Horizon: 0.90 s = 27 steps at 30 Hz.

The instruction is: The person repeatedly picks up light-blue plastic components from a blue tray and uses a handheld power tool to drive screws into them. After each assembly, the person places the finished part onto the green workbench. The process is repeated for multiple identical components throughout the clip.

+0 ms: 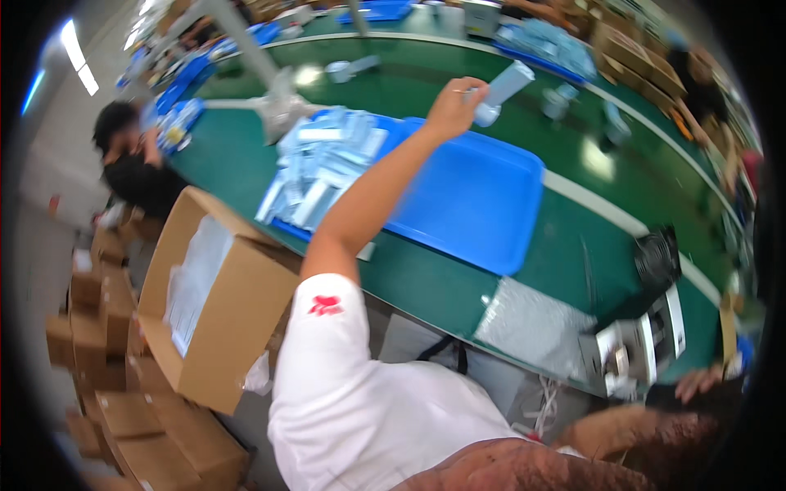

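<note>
My left hand (455,108) reaches far forward over the green conveyor belt (426,69). Its fingers are closed on a light-blue tube-shaped device (511,83) with a short round-ended part; blur hides its exact kind. Below that arm lies a blue tray (479,200), its visible floor bare. To its left, many light-blue pieces (327,155) are heaped on another blue tray. Part of a bare forearm (610,427) shows at the lower right, seemingly mine, but I cannot make out my right hand with certainty.
An open cardboard box (237,319) leans by the table's left edge, with stacked cartons (155,434) behind. Bubble wrap (532,323) and a white-and-grey box (634,352) lie on the right. Similar light-blue devices (560,101) ride the belt. A person in black (135,159) sits left; a hand (700,383) shows at right.
</note>
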Each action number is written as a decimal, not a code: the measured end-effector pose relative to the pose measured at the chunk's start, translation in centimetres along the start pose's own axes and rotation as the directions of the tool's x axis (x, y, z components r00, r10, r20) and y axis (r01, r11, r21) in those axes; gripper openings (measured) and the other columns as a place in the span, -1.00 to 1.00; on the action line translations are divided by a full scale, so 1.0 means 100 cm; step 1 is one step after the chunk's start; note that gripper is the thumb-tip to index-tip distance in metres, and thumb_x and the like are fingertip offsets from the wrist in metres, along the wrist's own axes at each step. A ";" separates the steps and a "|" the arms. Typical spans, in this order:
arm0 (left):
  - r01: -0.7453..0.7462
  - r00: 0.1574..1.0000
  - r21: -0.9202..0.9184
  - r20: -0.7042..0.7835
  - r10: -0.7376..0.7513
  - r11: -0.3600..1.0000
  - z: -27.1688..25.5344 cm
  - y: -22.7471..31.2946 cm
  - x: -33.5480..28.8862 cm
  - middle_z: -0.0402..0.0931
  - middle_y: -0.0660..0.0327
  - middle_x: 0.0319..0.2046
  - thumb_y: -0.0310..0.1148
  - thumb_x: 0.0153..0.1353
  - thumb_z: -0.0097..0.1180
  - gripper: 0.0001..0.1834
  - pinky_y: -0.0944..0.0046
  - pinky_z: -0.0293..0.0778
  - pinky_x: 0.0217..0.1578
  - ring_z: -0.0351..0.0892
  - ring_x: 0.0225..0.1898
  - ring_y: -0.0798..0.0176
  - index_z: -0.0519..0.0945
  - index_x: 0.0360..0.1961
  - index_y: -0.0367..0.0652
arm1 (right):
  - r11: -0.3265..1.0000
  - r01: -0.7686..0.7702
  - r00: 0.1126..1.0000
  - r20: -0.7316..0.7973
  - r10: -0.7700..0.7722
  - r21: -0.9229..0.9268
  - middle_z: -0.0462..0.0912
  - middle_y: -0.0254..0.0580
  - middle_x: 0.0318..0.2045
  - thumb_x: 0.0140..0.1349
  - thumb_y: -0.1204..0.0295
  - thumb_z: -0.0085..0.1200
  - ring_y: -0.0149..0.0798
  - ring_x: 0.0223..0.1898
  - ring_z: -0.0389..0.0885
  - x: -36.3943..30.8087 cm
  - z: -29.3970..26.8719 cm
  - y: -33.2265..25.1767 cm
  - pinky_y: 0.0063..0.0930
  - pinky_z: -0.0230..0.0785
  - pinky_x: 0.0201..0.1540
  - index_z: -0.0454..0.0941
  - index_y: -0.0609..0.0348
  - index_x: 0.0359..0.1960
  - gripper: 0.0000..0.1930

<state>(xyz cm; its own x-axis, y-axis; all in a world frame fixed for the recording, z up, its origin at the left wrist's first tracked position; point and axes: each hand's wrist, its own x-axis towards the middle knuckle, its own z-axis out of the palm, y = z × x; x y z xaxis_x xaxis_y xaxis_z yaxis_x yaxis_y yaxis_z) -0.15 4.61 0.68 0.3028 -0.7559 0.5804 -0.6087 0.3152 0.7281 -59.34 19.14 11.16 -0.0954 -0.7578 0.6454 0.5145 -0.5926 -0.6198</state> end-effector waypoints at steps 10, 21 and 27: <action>-0.105 0.899 0.028 0.430 0.083 0.994 0.110 0.194 -0.189 0.59 -0.01 -0.02 -0.39 0.51 -0.09 -0.72 0.09 0.45 0.09 0.56 0.02 -0.04 0.65 -0.02 -0.26 | 0.944 -0.112 0.987 -0.147 0.069 -0.311 0.49 -0.05 -0.16 0.20 -0.37 0.11 -0.21 -0.37 0.50 0.005 0.017 0.001 -0.36 0.42 -0.31 0.33 0.30 0.08 -0.13; -0.224 0.922 0.047 0.334 0.196 0.974 0.152 0.205 -0.267 0.57 -0.02 0.03 -0.45 0.35 0.07 -0.71 0.01 0.44 0.09 0.54 0.04 -0.10 0.62 0.06 -0.24 | 0.754 0.421 0.884 0.042 -0.466 -0.504 0.55 -0.11 -0.45 0.55 0.18 -0.07 -0.40 -0.66 0.48 0.028 0.050 0.037 -0.57 0.37 -0.63 0.22 0.14 0.39 -0.50; -0.271 0.903 -0.056 0.331 0.274 0.961 0.158 0.189 -0.270 0.56 -0.01 0.02 -0.55 0.28 0.05 -0.68 -0.03 0.42 0.11 0.51 0.05 -0.13 0.60 0.06 -0.24 | 0.828 0.282 0.917 -0.118 -0.381 -0.485 0.53 -0.11 -0.47 0.52 0.03 -0.08 -0.35 -0.69 0.45 0.013 0.060 0.043 -0.52 0.37 -0.64 0.33 0.18 0.16 -0.53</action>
<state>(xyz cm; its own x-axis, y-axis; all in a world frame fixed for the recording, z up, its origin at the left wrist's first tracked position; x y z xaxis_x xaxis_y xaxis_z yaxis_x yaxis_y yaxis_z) -31.42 21.93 -7.00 -0.1361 -0.7863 0.6027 -0.6259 0.5398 0.5629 -52.12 17.28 12.04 -0.3837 -0.5013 0.7756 -0.0137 -0.8367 -0.5475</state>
